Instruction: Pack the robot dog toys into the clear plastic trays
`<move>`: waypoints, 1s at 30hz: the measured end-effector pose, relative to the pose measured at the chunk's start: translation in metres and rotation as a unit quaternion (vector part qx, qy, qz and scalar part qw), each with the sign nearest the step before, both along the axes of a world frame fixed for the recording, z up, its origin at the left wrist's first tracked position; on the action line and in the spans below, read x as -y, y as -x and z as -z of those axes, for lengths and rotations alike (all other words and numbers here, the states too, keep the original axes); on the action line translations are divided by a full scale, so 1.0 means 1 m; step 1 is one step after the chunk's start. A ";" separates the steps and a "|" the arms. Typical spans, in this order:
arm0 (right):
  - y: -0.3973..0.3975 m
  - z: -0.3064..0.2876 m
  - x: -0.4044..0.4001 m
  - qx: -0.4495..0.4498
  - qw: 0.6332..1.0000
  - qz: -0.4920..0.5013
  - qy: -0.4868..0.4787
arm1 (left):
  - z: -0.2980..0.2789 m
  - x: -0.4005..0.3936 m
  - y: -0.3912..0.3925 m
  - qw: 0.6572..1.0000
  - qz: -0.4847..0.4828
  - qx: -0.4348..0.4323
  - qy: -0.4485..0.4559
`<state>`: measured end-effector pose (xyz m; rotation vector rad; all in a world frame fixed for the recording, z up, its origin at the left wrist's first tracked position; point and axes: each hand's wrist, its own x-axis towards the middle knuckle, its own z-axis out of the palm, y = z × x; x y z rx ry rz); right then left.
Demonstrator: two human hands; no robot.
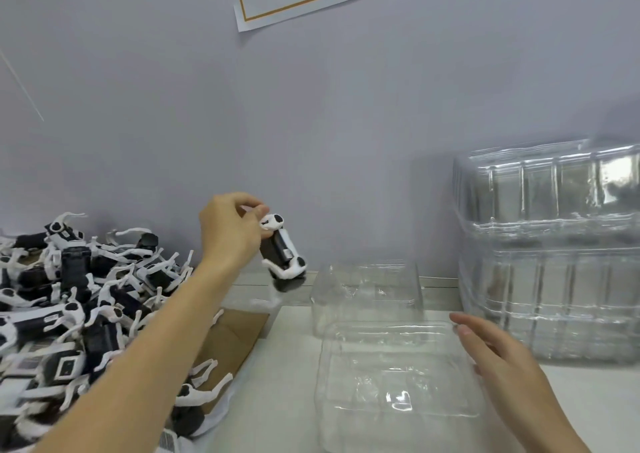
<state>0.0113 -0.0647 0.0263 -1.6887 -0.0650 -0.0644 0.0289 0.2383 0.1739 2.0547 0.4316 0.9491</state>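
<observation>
1. You are mid-carry: your left hand [230, 230] pinches a robot dog toy [282, 250] by its head end, held in the air at ten o'clock from the open tray [398, 380].
2. Your right hand [502, 359], fingers loosely spread and holding nothing, touches the tray's two o'clock edge.
3. Next, I judge, lower the toy into the tray.
4. Mind the tray stack [550, 251] at two o'clock and the toy pile [76, 300] at nine; the path between looks open.

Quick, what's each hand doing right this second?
Left hand: gripping one robot dog toy, held up off the table.
Right hand: open, fingers straight, at the edge of a clear plastic tray, holding nothing.
</observation>
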 end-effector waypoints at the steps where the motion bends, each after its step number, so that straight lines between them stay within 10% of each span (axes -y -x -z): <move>1: 0.000 -0.003 -0.001 0.017 1.000 -0.001 0.009 | -0.001 0.014 0.009 0.999 0.000 0.029 0.026; 6: 0.007 -0.023 -0.013 0.117 0.993 -0.004 0.016 | 0.012 0.084 0.051 0.974 0.049 0.163 0.148; 10: 0.010 -0.035 -0.024 0.116 0.977 -0.083 -0.161 | 0.034 0.124 0.055 0.962 0.089 0.189 0.175; 13: 0.007 -0.037 -0.021 0.052 0.957 -0.142 -0.246 | 0.050 0.146 0.055 0.969 0.140 0.162 0.121; 21: 0.002 -0.034 0.004 0.060 0.990 -0.107 -0.066 | 0.059 0.149 0.058 0.965 0.245 0.056 0.071; 30: 0.000 -0.027 0.000 -0.035 0.950 -0.104 -0.291 | 0.106 0.068 0.069 0.985 0.128 -0.080 0.083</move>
